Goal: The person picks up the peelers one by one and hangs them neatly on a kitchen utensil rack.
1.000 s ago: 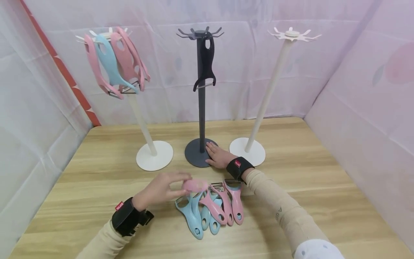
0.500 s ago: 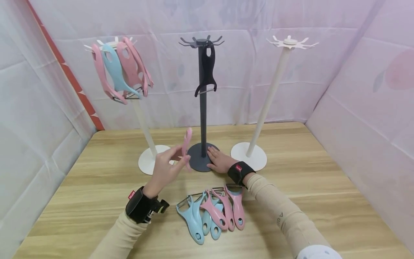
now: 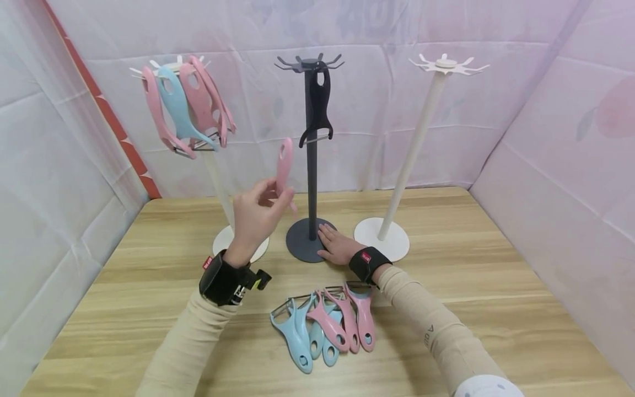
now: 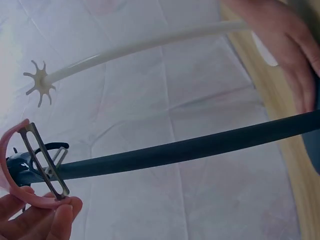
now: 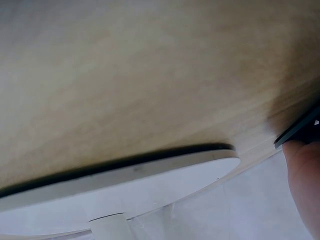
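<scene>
Left hand [image 3: 258,214] lifts pinched pink plastic Y-shaped peeler [image 3: 283,168] nearer top of dark-grey hooked stand [image 3: 312,179]; right hand [image 3: 339,247] rests flat on round base [image 3: 300,243].

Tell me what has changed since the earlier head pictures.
The left grip has raised a pink peeler from over the peeler pile to left of the dark pole in the head view; its handle now points up. The right grip still rests on the dark base; the peeler pile and hung peelers look unchanged.
</scene>
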Available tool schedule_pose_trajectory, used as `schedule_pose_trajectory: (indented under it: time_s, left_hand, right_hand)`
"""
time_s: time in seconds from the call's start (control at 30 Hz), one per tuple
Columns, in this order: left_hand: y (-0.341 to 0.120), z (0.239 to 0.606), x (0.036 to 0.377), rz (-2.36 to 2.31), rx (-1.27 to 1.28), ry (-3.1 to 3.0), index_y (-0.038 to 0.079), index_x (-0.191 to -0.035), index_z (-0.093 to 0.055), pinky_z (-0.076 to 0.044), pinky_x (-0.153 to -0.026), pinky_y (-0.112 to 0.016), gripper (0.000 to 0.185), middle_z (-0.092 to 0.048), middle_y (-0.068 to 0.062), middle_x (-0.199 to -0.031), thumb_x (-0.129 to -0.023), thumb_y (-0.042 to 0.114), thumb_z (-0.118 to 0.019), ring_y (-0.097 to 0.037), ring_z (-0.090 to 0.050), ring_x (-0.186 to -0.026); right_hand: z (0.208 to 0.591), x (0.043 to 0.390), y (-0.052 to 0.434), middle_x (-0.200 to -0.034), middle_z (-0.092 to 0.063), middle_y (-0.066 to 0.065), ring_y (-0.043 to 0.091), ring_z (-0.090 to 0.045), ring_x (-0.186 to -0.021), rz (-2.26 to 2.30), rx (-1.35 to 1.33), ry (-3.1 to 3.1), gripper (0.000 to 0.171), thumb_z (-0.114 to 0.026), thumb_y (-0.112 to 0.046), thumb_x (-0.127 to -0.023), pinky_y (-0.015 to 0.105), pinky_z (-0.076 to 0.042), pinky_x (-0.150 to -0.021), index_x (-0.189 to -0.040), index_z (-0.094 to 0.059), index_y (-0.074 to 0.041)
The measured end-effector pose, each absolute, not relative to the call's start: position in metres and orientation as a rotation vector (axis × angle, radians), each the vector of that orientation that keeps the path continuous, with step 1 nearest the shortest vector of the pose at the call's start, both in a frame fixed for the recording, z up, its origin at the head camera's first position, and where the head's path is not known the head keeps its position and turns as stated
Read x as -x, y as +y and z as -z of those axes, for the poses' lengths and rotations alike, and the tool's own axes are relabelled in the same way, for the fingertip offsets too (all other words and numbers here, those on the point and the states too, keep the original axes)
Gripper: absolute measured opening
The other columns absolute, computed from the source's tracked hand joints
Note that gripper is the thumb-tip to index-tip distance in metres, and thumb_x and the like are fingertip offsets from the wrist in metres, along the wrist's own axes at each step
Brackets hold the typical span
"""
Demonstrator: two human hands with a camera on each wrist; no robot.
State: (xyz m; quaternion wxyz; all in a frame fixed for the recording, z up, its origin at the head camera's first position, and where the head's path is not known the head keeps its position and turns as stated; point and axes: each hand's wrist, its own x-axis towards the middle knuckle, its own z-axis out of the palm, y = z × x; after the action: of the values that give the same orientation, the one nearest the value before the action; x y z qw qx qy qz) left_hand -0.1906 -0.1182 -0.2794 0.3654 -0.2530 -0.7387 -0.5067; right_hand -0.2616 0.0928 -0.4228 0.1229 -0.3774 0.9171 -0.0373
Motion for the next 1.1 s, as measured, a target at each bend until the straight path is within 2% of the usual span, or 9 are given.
schedule_pose_trajectory:
  time_s: [0.2,0.37,0.43,0.5,0.63,0.77,0.8,0.9,1.1]
  left_hand:
    - [-0.112,0.264,0.198,1.287,0.56,-1.928,-0.002,-0.095,-0.066,-0.052,-0.058,-0.031,0.026,-0.068,-0.011,-0.08,-0.082,0.02,-0.067,-0.018,-0.066,-0.072]
    - [-0.104,0.248,0.204,1.265,0.501,-1.938,-0.001,-0.094,-0.066,-0.052,-0.057,-0.028,0.028,-0.068,-0.011,-0.082,-0.083,0.024,-0.066,-0.017,-0.065,-0.071]
    - [-0.1,0.241,0.207,1.245,0.471,-1.932,0.0,-0.092,-0.066,-0.051,-0.056,-0.026,0.028,-0.067,-0.009,-0.081,-0.083,0.026,-0.065,-0.016,-0.065,-0.07]
    - [-0.097,0.235,0.209,1.209,0.45,-1.915,0.0,-0.09,-0.066,-0.051,-0.058,-0.026,0.028,-0.067,-0.008,-0.079,-0.083,0.027,-0.065,-0.016,-0.065,-0.069]
    - [-0.091,0.226,0.215,1.066,0.425,-1.892,0.0,-0.084,-0.063,-0.05,-0.061,-0.028,0.03,-0.062,-0.008,-0.069,-0.085,0.029,-0.064,-0.018,-0.065,-0.067]
    - [-0.086,0.217,0.218,0.949,0.385,-1.906,-0.001,-0.082,-0.061,-0.04,-0.054,-0.028,0.036,-0.054,-0.008,-0.062,-0.086,0.034,-0.061,-0.02,-0.059,-0.061]
    - [-0.085,0.214,0.219,0.929,0.371,-1.908,-0.002,-0.082,-0.061,-0.036,-0.051,-0.029,0.037,-0.053,-0.009,-0.061,-0.086,0.035,-0.061,-0.02,-0.056,-0.059]
    - [-0.082,0.207,0.221,0.868,0.336,-1.915,-0.002,-0.083,-0.062,-0.027,-0.048,-0.028,0.04,-0.049,-0.009,-0.06,-0.086,0.038,-0.06,-0.02,-0.045,-0.053]
    - [-0.078,0.198,0.225,0.763,0.28,-1.946,-0.002,-0.082,-0.061,-0.026,-0.047,-0.029,0.046,-0.05,-0.009,-0.061,-0.087,0.043,-0.057,-0.022,-0.043,-0.051]
  right_hand:
    - [0.423,0.261,0.095,-0.147,-0.007,0.028,0.034,-0.002,-0.137,0.155,1.104,2.662,0.064,-0.034,-0.034,-0.099,0.035,-0.006,-0.11,-0.139,-0.016,0.012]
    - [0.423,0.261,0.094,-0.147,-0.008,0.028,0.035,-0.004,-0.136,0.136,1.092,2.663,0.063,-0.034,-0.033,-0.099,0.036,-0.008,-0.11,-0.139,-0.017,0.012]
    - [0.425,0.264,0.093,-0.147,-0.007,0.027,0.036,-0.005,-0.136,0.137,1.074,2.655,0.061,-0.037,-0.03,-0.099,0.04,-0.011,-0.11,-0.139,-0.017,0.011]
    - [0.428,0.268,0.094,-0.148,-0.005,0.026,0.035,-0.002,-0.136,0.196,1.068,2.632,0.063,-0.037,-0.031,-0.098,0.041,-0.009,-0.11,-0.14,-0.016,0.011]
    - [0.444,0.28,0.1,-0.149,-0.001,0.023,0.031,0.002,-0.137,0.274,1.102,2.623,0.069,-0.032,-0.042,-0.097,0.037,-0.005,-0.11,-0.142,-0.012,0.008]
    - [0.44,0.277,0.1,-0.148,-0.003,0.024,0.032,0.001,-0.137,0.249,1.1,2.641,0.067,-0.034,-0.038,-0.098,0.038,-0.006,-0.11,-0.141,-0.013,0.009]
    - [0.429,0.271,0.097,-0.148,-0.006,0.026,0.035,-0.002,-0.136,0.226,1.068,2.635,0.064,-0.037,-0.032,-0.098,0.04,-0.009,-0.11,-0.14,-0.016,0.011]
    - [0.423,0.265,0.095,-0.147,-0.008,0.028,0.036,-0.004,-0.136,0.167,1.078,2.657,0.062,-0.038,-0.029,-0.098,0.041,-0.01,-0.11,-0.139,-0.017,0.012]
    - [0.419,0.261,0.092,-0.147,-0.008,0.027,0.036,-0.005,-0.136,0.106,1.086,2.666,0.062,-0.037,-0.03,-0.098,0.04,-0.011,-0.11,-0.14,-0.016,0.011]
